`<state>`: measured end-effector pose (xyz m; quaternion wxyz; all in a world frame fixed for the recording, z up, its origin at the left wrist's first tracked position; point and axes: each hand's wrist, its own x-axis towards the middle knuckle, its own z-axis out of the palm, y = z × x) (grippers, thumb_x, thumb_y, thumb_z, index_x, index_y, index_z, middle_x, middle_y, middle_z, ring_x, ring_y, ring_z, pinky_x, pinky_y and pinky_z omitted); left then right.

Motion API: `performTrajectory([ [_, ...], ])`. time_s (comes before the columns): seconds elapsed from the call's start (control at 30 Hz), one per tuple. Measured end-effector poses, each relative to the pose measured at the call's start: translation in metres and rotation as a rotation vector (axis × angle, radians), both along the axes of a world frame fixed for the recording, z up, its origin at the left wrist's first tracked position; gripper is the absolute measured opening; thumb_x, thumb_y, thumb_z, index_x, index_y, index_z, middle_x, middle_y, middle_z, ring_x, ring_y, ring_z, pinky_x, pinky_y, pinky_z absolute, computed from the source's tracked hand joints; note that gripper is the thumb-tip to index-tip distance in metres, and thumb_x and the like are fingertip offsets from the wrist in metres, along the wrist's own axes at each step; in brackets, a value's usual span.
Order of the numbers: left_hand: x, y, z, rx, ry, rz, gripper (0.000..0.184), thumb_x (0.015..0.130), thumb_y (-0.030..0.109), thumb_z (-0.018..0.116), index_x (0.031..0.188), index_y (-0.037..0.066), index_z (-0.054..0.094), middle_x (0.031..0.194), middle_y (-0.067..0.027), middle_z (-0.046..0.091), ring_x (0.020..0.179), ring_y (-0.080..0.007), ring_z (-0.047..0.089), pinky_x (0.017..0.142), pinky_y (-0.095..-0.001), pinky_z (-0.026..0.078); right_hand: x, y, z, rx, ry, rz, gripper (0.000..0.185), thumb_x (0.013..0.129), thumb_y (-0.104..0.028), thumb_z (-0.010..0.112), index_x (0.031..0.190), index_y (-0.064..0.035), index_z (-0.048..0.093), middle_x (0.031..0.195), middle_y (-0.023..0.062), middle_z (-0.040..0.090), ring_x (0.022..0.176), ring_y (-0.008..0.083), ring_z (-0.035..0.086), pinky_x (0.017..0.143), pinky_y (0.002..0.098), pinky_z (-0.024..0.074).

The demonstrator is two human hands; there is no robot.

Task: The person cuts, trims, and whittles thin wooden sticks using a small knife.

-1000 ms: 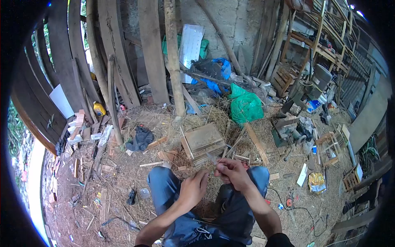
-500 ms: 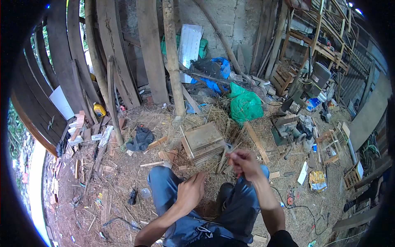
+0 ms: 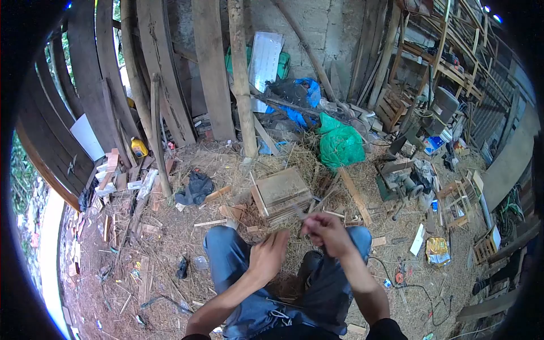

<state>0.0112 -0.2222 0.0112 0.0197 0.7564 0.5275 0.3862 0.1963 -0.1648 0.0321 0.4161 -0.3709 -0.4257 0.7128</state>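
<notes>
Pinching a Thin Pale Piece (image 3: 299,212) Over a Littered Floor (image 3: 170,252)

Right hand (image 3: 328,233): fingers curled, thumb and forefinger pressed together on the near end of the thin pale piece; held above the right knee.

Thin pale piece: slender, blurred, material unclear; projects up and leftward from the fingertips, seen against the near edge of the wooden stack (image 3: 280,186).

Left hand (image 3: 267,258): back upward, fingers bent and close together, pointing toward the right hand; the two stand apart. Whether it grips anything cannot be told.

Legs: one pair, in blue trousers (image 3: 225,249), knees bent and parted beneath the hands.

Wooden stack: flat-topped, just beyond the hands, on the floor among straw.

Loose plank (image 3: 355,195): one, lying right of the stack.

Green bag (image 3: 341,146): one, bulging, beyond the plank.

Dark plastic bag (image 3: 196,188): one, crumpled, left of the stack.

Yellow bottle (image 3: 139,147): one, upright, at the far left, near leaning boards (image 3: 212,73).

Gold-coloured packet (image 3: 437,250): one, on the floor, well right of the right hand.
</notes>
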Motion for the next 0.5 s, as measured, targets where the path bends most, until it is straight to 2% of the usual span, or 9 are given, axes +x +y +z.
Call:
performTrajectory([
  [0.07, 0.006, 0.002, 0.006, 0.006, -0.009, 0.011, 0.015, 0.083, 0.007, 0.055, 0.098, 0.006, 0.053, 0.080, -0.0106, 0.061, 0.069, -0.0294, 0.063, 0.054, -0.0392, 0.052, -0.014, -0.010, -0.001, 0.011, 0.031, 0.119, 0.015, 0.091, -0.015, 0.057, 0.097, -0.0010, 0.056, 0.077, 0.0048, 0.061, 0.049, 0.0052, 0.039, 0.043, 0.0194, 0.0301],
  [0.2, 0.008, 0.000, 0.010, -0.001, 0.019, 0.006, 0.015, 0.080, 0.003, 0.060, 0.094, 0.006, 0.054, 0.076, -0.0125, 0.062, 0.067, -0.0302, 0.063, 0.054, -0.0387, 0.051, -0.006, -0.005, 0.009, 0.003, 0.062, 0.133, 0.012, 0.091, -0.013, 0.056, 0.093, -0.0005, 0.056, 0.076, 0.0050, 0.061, 0.048, 0.0051, 0.039, 0.043, 0.0198, 0.0299],
  [0.27, 0.004, -0.003, 0.012, -0.029, -0.003, 0.012, 0.015, 0.080, 0.003, 0.060, 0.093, 0.006, 0.054, 0.076, -0.0127, 0.062, 0.066, -0.0305, 0.063, 0.054, -0.0386, 0.051, 0.000, 0.000, 0.010, 0.018, 0.054, 0.105, 0.012, 0.091, -0.013, 0.056, 0.092, -0.0008, 0.057, 0.075, 0.0043, 0.060, 0.048, 0.0048, 0.039, 0.042, 0.0199, 0.0294],
  [0.33, 0.003, -0.006, 0.014, -0.054, -0.026, 0.015, 0.014, 0.081, 0.004, 0.060, 0.093, 0.006, 0.054, 0.076, -0.0128, 0.063, 0.065, -0.0309, 0.063, 0.054, -0.0386, 0.051, 0.017, 0.012, 0.013, 0.049, 0.019, -0.043, 0.011, 0.091, -0.013, 0.056, 0.091, -0.0015, 0.058, 0.074, 0.0034, 0.059, 0.048, 0.0046, 0.039, 0.042, 0.0198, 0.0289],
  [0.5, 0.005, -0.006, 0.013, -0.102, -0.134, 0.004, 0.012, 0.082, 0.004, 0.060, 0.092, 0.006, 0.054, 0.076, -0.0159, 0.063, 0.065, -0.0331, 0.063, 0.053, -0.0387, 0.049, 0.007, 0.006, 0.008, 0.008, 0.020, 0.025, 0.012, 0.090, -0.011, 0.056, 0.098, -0.0025, 0.055, 0.075, 0.0039, 0.060, 0.048, 0.0044, 0.039, 0.042, 0.0192, 0.0290],
])
